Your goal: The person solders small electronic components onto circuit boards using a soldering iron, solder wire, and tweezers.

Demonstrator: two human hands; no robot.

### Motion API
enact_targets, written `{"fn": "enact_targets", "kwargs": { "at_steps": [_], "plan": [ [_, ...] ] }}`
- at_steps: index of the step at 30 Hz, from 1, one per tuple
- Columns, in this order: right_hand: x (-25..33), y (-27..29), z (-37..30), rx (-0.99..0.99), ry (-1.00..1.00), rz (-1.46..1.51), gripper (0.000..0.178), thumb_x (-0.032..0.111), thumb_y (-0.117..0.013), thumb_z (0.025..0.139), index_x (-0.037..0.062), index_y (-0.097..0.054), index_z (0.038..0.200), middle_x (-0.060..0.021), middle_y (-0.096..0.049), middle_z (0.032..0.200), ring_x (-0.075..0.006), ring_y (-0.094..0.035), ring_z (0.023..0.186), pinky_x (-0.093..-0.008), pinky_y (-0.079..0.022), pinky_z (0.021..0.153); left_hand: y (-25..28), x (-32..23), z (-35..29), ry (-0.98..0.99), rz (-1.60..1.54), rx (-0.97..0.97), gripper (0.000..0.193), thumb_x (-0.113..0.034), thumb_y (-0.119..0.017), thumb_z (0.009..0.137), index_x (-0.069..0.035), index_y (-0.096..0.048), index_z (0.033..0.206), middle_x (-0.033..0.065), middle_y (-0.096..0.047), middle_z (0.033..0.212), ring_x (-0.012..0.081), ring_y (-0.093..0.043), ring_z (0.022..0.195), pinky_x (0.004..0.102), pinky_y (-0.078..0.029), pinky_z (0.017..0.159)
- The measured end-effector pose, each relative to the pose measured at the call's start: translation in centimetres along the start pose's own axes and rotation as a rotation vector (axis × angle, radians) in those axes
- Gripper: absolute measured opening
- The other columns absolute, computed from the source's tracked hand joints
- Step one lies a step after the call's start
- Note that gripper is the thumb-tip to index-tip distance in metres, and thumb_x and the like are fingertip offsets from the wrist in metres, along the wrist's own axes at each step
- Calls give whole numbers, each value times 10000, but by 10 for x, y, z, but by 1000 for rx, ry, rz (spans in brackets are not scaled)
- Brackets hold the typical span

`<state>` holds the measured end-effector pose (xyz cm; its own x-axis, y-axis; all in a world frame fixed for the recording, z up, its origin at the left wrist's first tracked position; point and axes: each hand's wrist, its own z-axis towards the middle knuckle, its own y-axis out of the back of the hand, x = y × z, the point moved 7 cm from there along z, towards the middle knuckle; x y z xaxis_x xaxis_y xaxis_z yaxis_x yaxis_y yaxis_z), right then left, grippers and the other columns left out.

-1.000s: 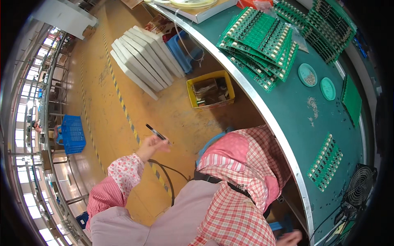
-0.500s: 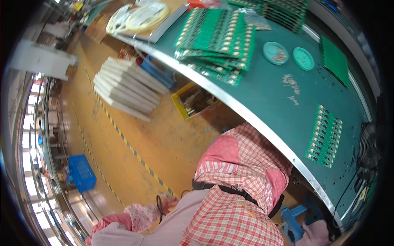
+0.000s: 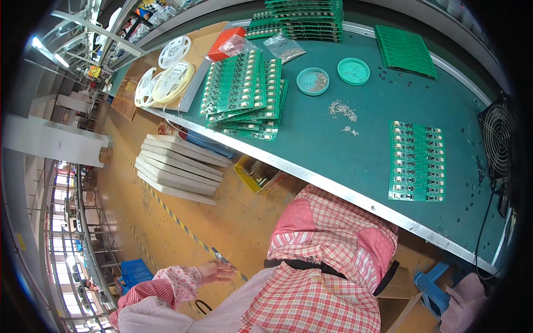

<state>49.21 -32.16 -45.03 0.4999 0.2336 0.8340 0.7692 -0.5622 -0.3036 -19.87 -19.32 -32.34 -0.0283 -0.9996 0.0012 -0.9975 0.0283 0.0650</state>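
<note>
My left hand (image 3: 216,272), in a floral cuff, is off to the left of my lap, above the floor and away from the table. Its fingers look stretched out, and I see nothing gripped in them. Just beyond the fingers is a small dark-and-light thing (image 3: 220,255) that I cannot make out. My right hand is out of the picture. On the green-topped table (image 3: 311,133) a circuit board panel (image 3: 417,161) lies by itself in front of me. Left of it are a small heap of tiny parts (image 3: 342,110) and two round teal dishes (image 3: 312,81) (image 3: 353,71).
A loose stack of circuit board panels (image 3: 239,91) stands near the table's left edge, with more stacked panels (image 3: 311,22) behind. Green boards (image 3: 405,50) lie at the back right. A fan (image 3: 495,133) stands far right. White slabs (image 3: 177,169) and a yellow bin (image 3: 255,175) are below left.
The view has swung, so the table sits further left and more level. My left hand has come out further into view with its fingers extended. The panels and dishes keep their places on the table.
</note>
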Motion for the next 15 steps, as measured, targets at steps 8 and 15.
{"fn": "enact_targets", "kwargs": {
  "at_steps": [8, 15],
  "plan": [
    [-28, -24, -9, 165, -111, -73, 325, 160, -556, 1004, 36, -633, 1294, -83, -674, 1226, -184, -648, 1083, -290, -532, 866, -28, -1, -17, 174, 276, 122, 290, -261, -570, 1034, -105, -572, 1279, 67, -591, 1403, 247, -557, 1300, 498, -439, 1066],
    [-47, -36, -22, 314, -227, -153, 319, 166, -560, 1001, 41, -639, 1283, -80, -684, 1200, -178, -656, 1061, -289, -537, 847, -10, 36, -12, 222, 268, -44, 304, -242, -564, 1031, -69, -589, 1279, 88, -623, 1336, 236, -599, 1202, 430, -487, 985]
  ]
}}
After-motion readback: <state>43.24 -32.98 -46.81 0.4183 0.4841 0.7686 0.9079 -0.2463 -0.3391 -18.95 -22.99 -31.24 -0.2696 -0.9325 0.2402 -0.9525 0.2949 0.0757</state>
